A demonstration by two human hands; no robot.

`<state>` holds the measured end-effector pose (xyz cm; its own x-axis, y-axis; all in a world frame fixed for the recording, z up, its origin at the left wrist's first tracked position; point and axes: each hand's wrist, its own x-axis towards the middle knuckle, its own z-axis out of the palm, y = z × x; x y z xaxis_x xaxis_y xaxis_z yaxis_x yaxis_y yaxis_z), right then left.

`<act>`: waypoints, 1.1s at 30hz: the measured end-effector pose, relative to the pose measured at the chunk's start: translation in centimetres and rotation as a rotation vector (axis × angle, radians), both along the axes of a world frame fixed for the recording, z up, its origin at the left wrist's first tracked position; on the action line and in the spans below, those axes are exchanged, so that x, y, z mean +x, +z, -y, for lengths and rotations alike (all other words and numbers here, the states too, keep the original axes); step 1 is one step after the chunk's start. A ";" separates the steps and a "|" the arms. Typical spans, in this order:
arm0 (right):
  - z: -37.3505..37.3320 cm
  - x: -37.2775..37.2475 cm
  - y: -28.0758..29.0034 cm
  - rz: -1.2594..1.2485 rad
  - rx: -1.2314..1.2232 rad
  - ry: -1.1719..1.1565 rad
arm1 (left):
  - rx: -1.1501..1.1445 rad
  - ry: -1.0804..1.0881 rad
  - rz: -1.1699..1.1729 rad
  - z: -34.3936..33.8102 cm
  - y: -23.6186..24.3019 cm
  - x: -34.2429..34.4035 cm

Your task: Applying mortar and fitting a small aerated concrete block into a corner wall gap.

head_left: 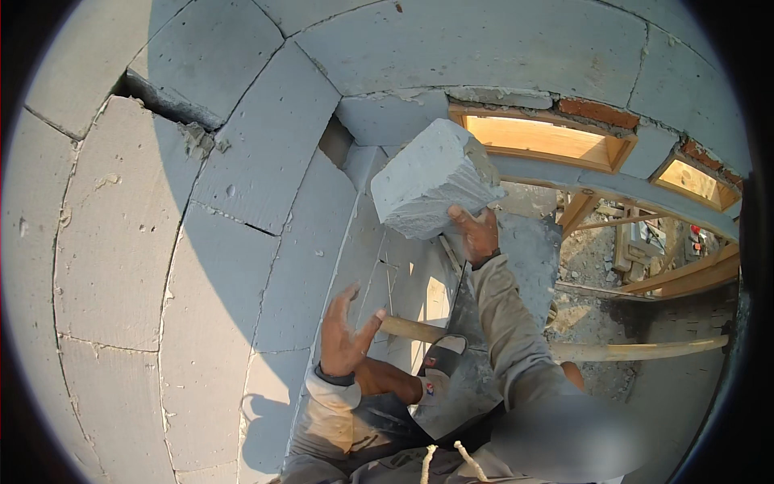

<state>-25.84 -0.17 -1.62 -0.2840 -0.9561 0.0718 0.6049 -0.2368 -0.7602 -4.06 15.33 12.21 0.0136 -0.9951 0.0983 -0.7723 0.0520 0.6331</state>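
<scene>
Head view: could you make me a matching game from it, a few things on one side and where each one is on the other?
Things:
1. grey block
2. left hand
3. wooden frame
4. wooden handle

Places:
a. set in the wall's top course, upper right
b. open, fingers spread, beside the block wall
c. held up on the right hand
d. sticking out just right of the left hand

Pairs: 1-c, 2-b, 3-a, 4-d
</scene>
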 end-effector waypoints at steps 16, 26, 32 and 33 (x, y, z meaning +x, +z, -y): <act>14.5 19.3 1.4 -0.715 0.099 -0.294 | 0.329 0.004 0.074 -1.3 1.3 5.9; 14.1 23.0 1.9 -0.598 0.203 -0.333 | 0.278 -0.055 0.051 -0.7 1.4 6.7; 14.5 22.6 1.6 -0.618 0.160 -0.326 | 0.321 -0.063 0.067 -1.0 1.2 7.2; 14.3 22.2 1.5 -0.663 0.125 -0.321 | 0.329 -0.048 0.057 -1.5 1.0 7.4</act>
<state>-3.62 -14.46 -0.12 -0.4859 -0.8456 0.2212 -0.0743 -0.2122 -0.9744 3.31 16.79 13.18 -0.0307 -0.9729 -0.2291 -0.8088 -0.1105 0.5776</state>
